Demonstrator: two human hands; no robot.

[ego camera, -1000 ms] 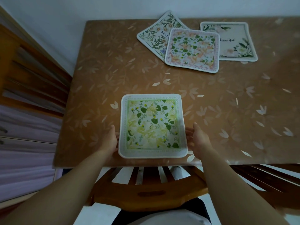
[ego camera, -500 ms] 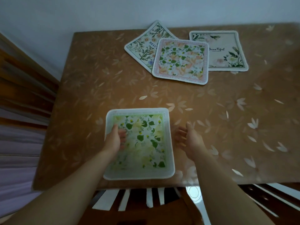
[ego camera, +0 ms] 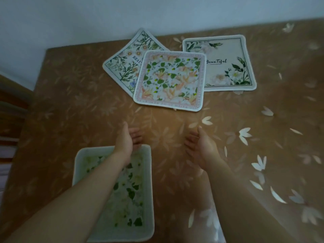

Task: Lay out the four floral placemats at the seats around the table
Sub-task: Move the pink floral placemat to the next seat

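Placemat one, the green mat, is down flat at the near-left edge of the worktop; I've let go of it. Left hand and right hand have lifted off and are reaching ahead, fingers loose and spread, holding nothing. Three left: pink mat overlapping the daisy mat, lettered mat beside. Pink likely next.

A home dining corner: a tabletop under a brown petal-printed cover stands against a plain pale wall, with floral placemats on it and slatted wooden furniture at the left edge of the frame.
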